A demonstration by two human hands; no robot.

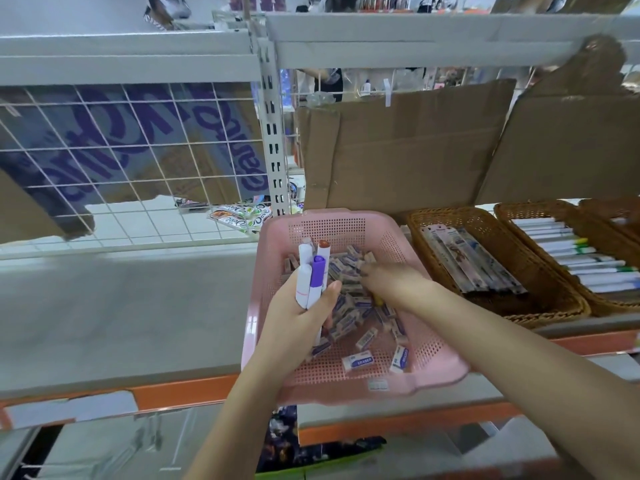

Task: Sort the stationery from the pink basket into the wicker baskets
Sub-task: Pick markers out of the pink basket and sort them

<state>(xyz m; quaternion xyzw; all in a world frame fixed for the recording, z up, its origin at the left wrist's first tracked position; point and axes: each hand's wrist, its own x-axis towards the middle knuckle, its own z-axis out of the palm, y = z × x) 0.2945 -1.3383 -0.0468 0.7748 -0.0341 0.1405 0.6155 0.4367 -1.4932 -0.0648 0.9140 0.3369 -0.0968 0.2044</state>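
Head view, left hand: left hand (300,315) grips a bunch of markers (311,271), fingers and thumb curled round the lower barrels, caps pointing to 12 o'clock.
Head view, right hand: right hand (388,280) reaches down into the eraser pile; fingertips are buried and blurred, so I cannot tell whether it holds anything.
Head view, source: pink basket (346,223) sits at the shelf's front edge, its near rim over the lip, still holding many erasers (358,361) loose on the floor and heaped toward 12 o'clock.
Head view, targets: nearest wicker basket (426,216) at 3 o'clock of the pink one, holding flat packs; second wicker basket (509,209) further to 3 o'clock, filled with white pens (568,258).
Risk, bunch: markers are held only low down; adding another could splay them and drop one back among the erasers.
Risk, basket: pressing down near the 6 o'clock rim may tip the overhanging basket off the shelf.
Risk, sorting: digging blind could pick up an eraser with a marker and carry it into the wrong basket.
Risk, reach: crossing to 3 o'clock with a full hand may knock the packs.
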